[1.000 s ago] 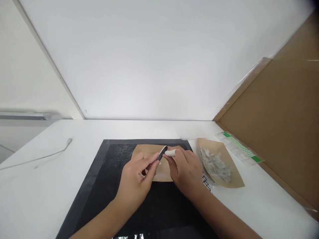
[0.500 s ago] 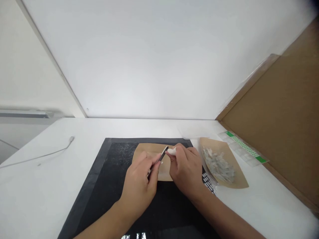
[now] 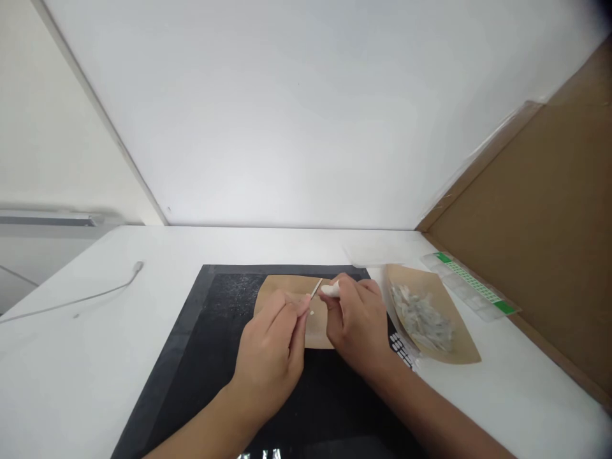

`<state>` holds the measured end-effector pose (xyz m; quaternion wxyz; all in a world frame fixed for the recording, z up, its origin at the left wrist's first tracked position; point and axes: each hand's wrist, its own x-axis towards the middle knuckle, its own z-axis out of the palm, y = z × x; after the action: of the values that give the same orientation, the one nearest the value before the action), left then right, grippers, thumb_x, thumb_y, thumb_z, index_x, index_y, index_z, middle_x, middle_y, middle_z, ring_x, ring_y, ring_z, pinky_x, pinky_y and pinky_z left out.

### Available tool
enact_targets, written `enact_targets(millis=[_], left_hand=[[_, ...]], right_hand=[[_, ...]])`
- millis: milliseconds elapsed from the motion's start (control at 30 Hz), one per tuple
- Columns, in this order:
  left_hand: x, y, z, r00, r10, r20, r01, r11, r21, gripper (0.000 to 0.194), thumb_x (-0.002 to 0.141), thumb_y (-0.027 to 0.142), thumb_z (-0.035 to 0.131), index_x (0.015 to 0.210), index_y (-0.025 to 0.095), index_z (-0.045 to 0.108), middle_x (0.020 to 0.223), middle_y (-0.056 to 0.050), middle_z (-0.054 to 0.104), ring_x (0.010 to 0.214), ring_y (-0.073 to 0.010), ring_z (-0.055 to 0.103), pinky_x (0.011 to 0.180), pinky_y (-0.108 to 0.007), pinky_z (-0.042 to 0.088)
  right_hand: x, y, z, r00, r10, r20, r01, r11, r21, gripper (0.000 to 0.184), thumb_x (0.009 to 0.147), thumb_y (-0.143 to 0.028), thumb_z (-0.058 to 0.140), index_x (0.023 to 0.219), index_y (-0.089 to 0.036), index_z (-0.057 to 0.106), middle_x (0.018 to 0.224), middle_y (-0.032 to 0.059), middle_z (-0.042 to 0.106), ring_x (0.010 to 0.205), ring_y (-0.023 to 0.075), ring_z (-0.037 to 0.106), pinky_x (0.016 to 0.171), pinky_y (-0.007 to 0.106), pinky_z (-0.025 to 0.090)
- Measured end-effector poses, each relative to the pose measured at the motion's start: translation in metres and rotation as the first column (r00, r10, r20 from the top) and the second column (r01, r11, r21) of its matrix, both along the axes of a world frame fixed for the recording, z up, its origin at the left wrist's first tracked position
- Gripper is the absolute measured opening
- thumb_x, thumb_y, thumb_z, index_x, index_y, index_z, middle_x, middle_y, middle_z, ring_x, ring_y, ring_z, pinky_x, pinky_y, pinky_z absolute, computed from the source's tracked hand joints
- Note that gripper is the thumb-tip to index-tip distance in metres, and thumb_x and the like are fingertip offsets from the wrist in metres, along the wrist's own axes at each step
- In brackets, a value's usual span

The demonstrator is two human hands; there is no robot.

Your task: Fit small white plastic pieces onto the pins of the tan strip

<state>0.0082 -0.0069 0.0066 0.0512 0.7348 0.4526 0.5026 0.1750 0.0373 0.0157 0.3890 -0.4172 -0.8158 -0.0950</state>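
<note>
My left hand (image 3: 270,341) is closed, pinching a thin flat strip (image 3: 316,288) between thumb and fingertips. The strip slants up to the right, showing a narrow pale face; its lower end is hidden in the hand. Close on the right, my right hand (image 3: 358,319) is closed on a small white rounded piece (image 3: 330,290), which points left toward the strip. Whether the two touch I cannot tell. Beneath both hands lies a sheet of brown paper (image 3: 277,285), with a tiny white bit (image 3: 312,313) on it.
A black mat (image 3: 205,363) lies under the paper on the white table (image 3: 95,370). To the right, another brown paper (image 3: 461,347) bears a heap of pale translucent pieces (image 3: 423,319). Beyond are a clear strip with green markings (image 3: 471,284) and a brown board (image 3: 535,210). A cable (image 3: 86,298) lies left.
The strip has turned in my left hand: its broad dark face showed earlier, and now a thin pale edge shows. My right hand has hardly moved.
</note>
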Motion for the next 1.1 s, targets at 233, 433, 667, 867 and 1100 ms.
enact_targets(millis=[233, 433, 667, 867, 1100], left_hand=[[-0.0001, -0.0005, 0.0012, 0.999, 0.020, -0.041, -0.018, 0.999, 0.049, 0.023, 0.100, 0.006, 0.057, 0.118, 0.015, 0.068, 0.095, -0.008, 0.068, 0.088, -0.0181, 0.067, 0.081, -0.030, 0.057], [0.0019, -0.0016, 0.0058, 0.997, 0.042, -0.057, -0.038, 0.997, 0.064, 0.021, 0.101, 0.007, 0.055, 0.115, 0.013, 0.069, 0.084, -0.005, 0.062, 0.076, -0.0161, 0.062, 0.071, -0.028, 0.054], [0.0027, -0.0006, 0.0040, 0.998, 0.054, -0.035, -0.052, 0.998, 0.042, 0.021, 0.101, 0.008, 0.056, 0.116, 0.014, 0.070, 0.086, -0.006, 0.065, 0.079, -0.0172, 0.064, 0.074, -0.030, 0.056], [0.0023, 0.0002, 0.0029, 0.998, 0.050, -0.027, -0.048, 0.998, 0.043, 0.022, 0.101, 0.008, 0.056, 0.117, 0.015, 0.069, 0.089, -0.006, 0.066, 0.081, -0.0169, 0.065, 0.075, -0.029, 0.057], [0.0029, -0.0020, 0.0035, 0.997, 0.064, -0.050, -0.061, 0.996, 0.070, 0.021, 0.100, 0.007, 0.058, 0.115, 0.015, 0.069, 0.088, -0.007, 0.067, 0.081, -0.0178, 0.067, 0.076, -0.029, 0.059]], right_hand=[[-0.0013, -0.0010, -0.0019, 1.000, -0.004, 0.004, 0.004, 1.000, -0.016, 0.023, 0.101, -0.014, 0.050, 0.081, -0.023, 0.044, 0.069, -0.0014, 0.056, 0.061, 0.0177, 0.049, 0.069, 0.035, 0.031], [-0.0028, -0.0020, 0.0023, 1.000, -0.005, -0.017, 0.006, 1.000, 0.021, 0.025, 0.102, -0.015, 0.051, 0.080, -0.024, 0.042, 0.069, -0.0012, 0.057, 0.061, 0.0174, 0.049, 0.070, 0.035, 0.032], [-0.0022, -0.0005, 0.0070, 0.999, -0.009, -0.031, 0.009, 1.000, 0.001, 0.023, 0.101, -0.016, 0.054, 0.081, -0.024, 0.045, 0.071, -0.0007, 0.061, 0.062, 0.0173, 0.053, 0.071, 0.034, 0.033], [-0.0025, -0.0005, 0.0053, 1.000, 0.008, -0.009, -0.008, 1.000, -0.012, 0.025, 0.101, -0.017, 0.052, 0.079, -0.024, 0.044, 0.068, -0.0014, 0.059, 0.060, 0.0168, 0.051, 0.069, 0.034, 0.031], [-0.0018, -0.0003, 0.0075, 0.999, -0.001, -0.041, 0.000, 0.999, -0.032, 0.025, 0.101, -0.017, 0.053, 0.080, -0.024, 0.043, 0.068, -0.0022, 0.058, 0.061, 0.0167, 0.052, 0.071, 0.034, 0.031]])
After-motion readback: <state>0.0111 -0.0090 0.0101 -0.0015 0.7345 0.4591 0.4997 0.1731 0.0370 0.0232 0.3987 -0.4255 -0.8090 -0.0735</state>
